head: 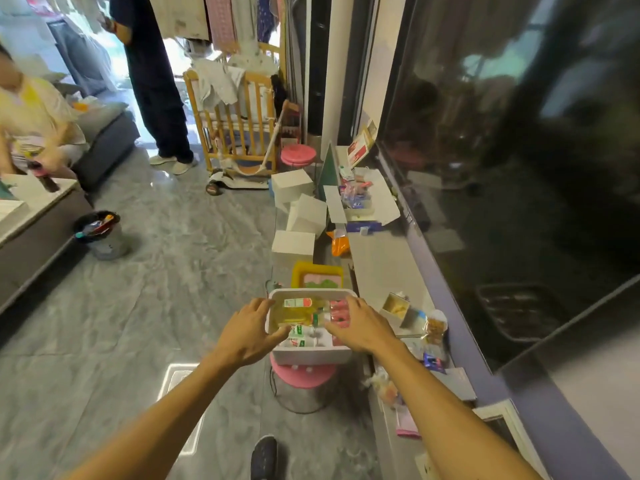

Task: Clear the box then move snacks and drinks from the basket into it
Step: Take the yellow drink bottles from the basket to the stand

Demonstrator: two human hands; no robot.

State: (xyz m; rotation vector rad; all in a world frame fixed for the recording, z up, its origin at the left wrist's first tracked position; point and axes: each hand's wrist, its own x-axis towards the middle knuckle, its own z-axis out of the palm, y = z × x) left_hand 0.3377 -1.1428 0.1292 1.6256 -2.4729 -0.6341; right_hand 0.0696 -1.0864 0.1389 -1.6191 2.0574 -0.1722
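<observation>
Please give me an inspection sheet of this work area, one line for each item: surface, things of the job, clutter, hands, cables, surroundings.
Surface: pink stool on a grey marble floor; low grey ledge along the right.
Job's things: white container on the stool, filled with green-white packs and pink packs.
Clutter: white boxes, yellow tray, orange bag, snack bags on the ledge.
Hands: left hand and right hand spread over the container, fingers open; grip unclear.
Cables: nothing seen.
Surroundings: wooden crib, bin, one person standing, one seated, dark glass on the right.
</observation>
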